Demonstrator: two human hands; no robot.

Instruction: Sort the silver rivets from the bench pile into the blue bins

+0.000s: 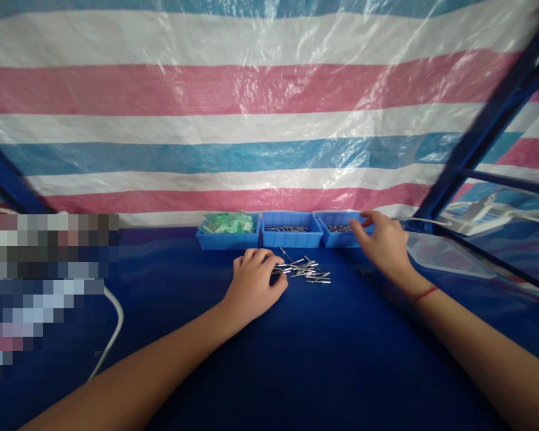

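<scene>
Silvery blind rivets [312, 269] with long thin pins lie in a loose pile on the blue tabletop [278, 359]. My left hand [255, 284] rests at the left side of this pile, fingers curved, with a gap between thumb and forefinger where some rivets show. My right hand [383, 240] hovers by the right blue bin [341, 239], thumb and forefinger apart and nothing visible between them. Small metal parts [340, 228] lie in that bin, partly hidden by the hand. More rivets [287, 228] fill the bottom of the middle blue bin [291, 240].
The left blue bin [227, 241] holds green and clear plastic packets [231, 223]. A striped plastic sheet [251, 131] hangs behind. Blue metal posts [485, 120] flank the table. At right are a white power strip [471, 215] and a translucent tray [447, 254]; a white cable [119, 317] runs at left.
</scene>
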